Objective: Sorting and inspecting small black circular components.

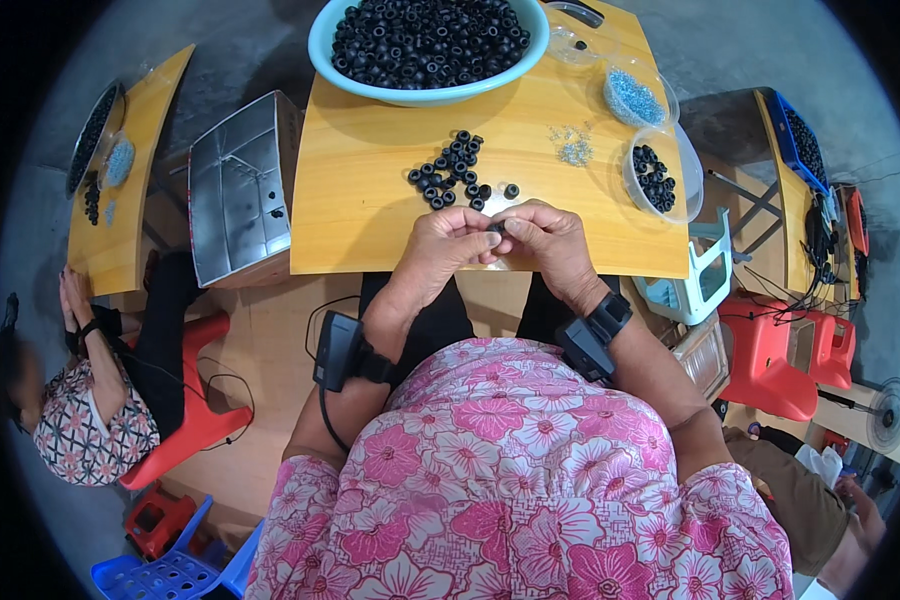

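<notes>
Over the near edge of the table, the fingertips of my two hands meet around a small black ring-shaped piece [496,228]. My left hand [448,247] pinches it between thumb and fingers. From the other side my right hand [550,242] grips it too, its thumb close to the left one. Fingers cover most of the piece, so its details are hidden. Just beyond my hands lies a loose pile of black ring-shaped pieces [450,170], and a single black ring [511,190] sits apart near my right fingers.
A light-blue basin [320,62] heaped with black rings stands at the table's far side. Rightward are a tub of blue bits [635,97], scattered clear bits [572,145] and a tub of black rings [654,180]. An open box [238,190] stands left; a person [95,410] sits beyond.
</notes>
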Tool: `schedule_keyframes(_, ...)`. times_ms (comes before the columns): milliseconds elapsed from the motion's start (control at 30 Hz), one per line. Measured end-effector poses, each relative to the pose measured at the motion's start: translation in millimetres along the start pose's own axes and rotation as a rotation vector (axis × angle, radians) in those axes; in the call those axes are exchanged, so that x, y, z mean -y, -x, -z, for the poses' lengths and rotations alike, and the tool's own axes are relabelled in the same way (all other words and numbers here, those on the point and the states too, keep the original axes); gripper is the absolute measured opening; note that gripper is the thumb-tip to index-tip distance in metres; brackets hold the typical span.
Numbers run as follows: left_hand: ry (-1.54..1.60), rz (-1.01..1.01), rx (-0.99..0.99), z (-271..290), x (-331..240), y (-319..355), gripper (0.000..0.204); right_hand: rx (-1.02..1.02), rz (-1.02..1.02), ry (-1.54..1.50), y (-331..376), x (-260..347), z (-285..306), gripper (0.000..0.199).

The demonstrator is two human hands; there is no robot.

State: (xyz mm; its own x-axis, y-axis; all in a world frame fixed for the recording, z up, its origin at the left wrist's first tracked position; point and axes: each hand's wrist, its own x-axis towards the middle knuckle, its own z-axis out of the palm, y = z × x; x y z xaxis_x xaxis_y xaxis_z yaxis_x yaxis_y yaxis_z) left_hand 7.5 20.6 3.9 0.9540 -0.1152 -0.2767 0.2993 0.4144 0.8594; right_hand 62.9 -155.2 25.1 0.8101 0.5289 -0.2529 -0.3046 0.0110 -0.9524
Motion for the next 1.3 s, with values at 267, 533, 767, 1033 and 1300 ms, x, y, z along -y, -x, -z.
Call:
schedule_keyframes(267, 0.109, 0.028, -0.004, 1, -1, 0, 0.02, 0.008, 0.191, 0.249, -5, -1, 2, 0.013)
schedule_keyframes(533, 0.046, -0.016, -0.035, 1, 5, 1, 0.019, 0.125, -0.216, -0.22, -5, 6, 7, 0.018)
schedule_keyframes(767, -0.002, -0.096, 0.018, -4, 0, 6, 0.018, 0.32, -0.365, -0.202, -3, 15, 16, 0.027)
schedule_keyframes(1033, -0.139, -0.201, 0.032, -3, 2, 3, 0.016, 0.36, -0.296, -0.161, 0, 18, 16, 0.025)
schedule_keyframes(1300, -0.09, -0.237, 0.077, -2, 8, 0, 0.017, 0.392, -0.193, -0.025, -1, 14, 18, 0.022)
